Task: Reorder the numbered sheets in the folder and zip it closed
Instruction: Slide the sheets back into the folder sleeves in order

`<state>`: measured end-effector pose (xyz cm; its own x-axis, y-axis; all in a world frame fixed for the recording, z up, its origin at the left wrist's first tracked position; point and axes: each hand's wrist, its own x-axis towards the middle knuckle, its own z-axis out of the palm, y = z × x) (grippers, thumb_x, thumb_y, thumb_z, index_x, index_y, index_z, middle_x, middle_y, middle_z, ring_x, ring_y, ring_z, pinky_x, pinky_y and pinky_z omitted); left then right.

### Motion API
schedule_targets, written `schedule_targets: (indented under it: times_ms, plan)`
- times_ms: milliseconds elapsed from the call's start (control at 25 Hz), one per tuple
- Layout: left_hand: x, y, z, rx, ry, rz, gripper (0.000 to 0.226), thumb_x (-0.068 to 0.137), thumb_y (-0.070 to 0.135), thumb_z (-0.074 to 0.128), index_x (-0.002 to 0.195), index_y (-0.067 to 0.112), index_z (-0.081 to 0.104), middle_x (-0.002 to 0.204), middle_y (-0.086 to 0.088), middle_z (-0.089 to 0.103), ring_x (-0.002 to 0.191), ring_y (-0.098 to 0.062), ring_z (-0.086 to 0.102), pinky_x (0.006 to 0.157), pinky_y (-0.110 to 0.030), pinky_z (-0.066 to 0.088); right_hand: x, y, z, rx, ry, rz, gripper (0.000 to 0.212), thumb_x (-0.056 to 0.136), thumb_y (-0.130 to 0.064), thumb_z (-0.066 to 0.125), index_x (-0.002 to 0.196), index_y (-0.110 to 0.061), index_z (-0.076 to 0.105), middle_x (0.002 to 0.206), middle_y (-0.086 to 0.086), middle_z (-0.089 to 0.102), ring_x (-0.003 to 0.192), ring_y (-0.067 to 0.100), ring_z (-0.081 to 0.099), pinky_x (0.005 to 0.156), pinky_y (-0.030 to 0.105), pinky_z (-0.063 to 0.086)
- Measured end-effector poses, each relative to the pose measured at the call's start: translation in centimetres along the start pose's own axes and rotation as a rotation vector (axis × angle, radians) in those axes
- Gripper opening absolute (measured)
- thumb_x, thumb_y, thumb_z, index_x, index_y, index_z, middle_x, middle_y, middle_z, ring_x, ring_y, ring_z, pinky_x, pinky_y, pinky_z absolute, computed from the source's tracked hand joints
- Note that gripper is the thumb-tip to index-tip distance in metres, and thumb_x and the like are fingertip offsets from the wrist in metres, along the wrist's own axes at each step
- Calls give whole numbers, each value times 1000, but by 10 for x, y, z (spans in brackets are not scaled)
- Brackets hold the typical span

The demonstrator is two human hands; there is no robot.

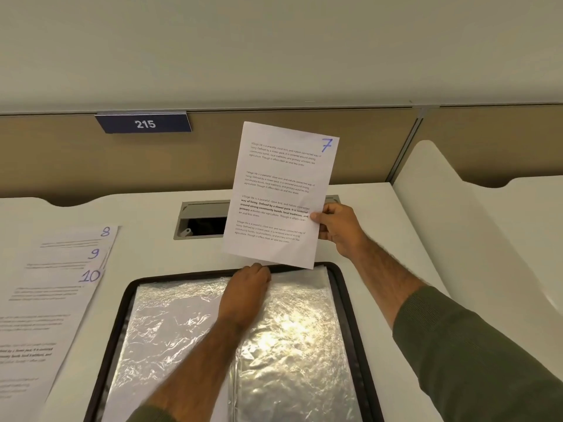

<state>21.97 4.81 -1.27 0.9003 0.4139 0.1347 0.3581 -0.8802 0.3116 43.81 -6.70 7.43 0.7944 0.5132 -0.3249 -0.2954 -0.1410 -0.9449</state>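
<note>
Centrally, the right hand (338,229) pinches sheet 7 (280,190) by its right edge, thumb in front and fingers behind, holding it upright above the far end of the folder (170,330). The left hand (246,284) rests knuckles-up on the folder's far rim, fingers bent over the edge; whether they grip it cannot be told. The folder lies flat on the desk (396,239), its clear crinkled cover uppermost. Sheets 8 (76,236), 9 (61,257) and 10 (45,300) lie fanned, overlapping, to the folder's left.
</note>
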Motion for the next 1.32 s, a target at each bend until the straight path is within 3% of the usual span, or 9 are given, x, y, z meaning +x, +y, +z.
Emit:
schedule_targets:
  times_ms: [240, 440, 720, 920, 1080, 1320]
  plan:
    - [-11, 8, 0, -5, 38, 63, 35, 82, 2, 68, 83, 27, 44, 80, 11, 43, 72, -12, 35, 70, -26, 32, -4, 2, -7, 7, 30, 1, 6, 92, -2, 68, 97, -5, 66, 105, 13, 76, 90, 28, 75, 76, 44, 63]
    - [-10, 7, 2, -5, 33, 75, 19, 85, 6, 69, 90, 23, 60, 89, 8, 54, 79, -13, 45, 78, -28, 39, -5, 2, -7, 31, 39, -7, 9, 92, -2, 68, 101, -2, 67, 106, 13, 75, 91, 28, 75, 77, 45, 63]
    - [-3, 11, 4, 4, 8, 61, 17, 97, 13, 54, 84, 25, 54, 82, 9, 55, 78, -13, 45, 86, -35, 46, -5, -2, -5, 32, 47, -20, 8, 92, -2, 69, 99, -6, 67, 107, 11, 75, 92, 27, 75, 76, 43, 63]
    - [-4, 10, 9, 94, 2, 33, 7, 91, 17, 66, 92, 23, 69, 93, 6, 54, 86, -15, 48, 86, -32, 45, -3, 1, -5, 31, 53, -26, 6, 93, -1, 68, 97, -6, 67, 107, 12, 75, 93, 28, 75, 79, 46, 63]
    - [-4, 12, 11, 158, -24, 70, 8, 90, 17, 64, 90, 25, 61, 89, 7, 55, 84, -16, 47, 83, -33, 45, -1, 6, -5, 18, 60, -23, 6, 93, -3, 68, 98, -5, 67, 107, 12, 75, 93, 28, 75, 79, 47, 63]
    - [-1, 22, 0, 7, -76, 14, 11, 100, 23, 46, 91, 26, 52, 83, 11, 53, 82, -13, 46, 91, -32, 39, -2, 10, -8, 13, 60, -29, 9, 93, -2, 68, 102, -1, 66, 106, 12, 75, 94, 28, 75, 75, 42, 64]
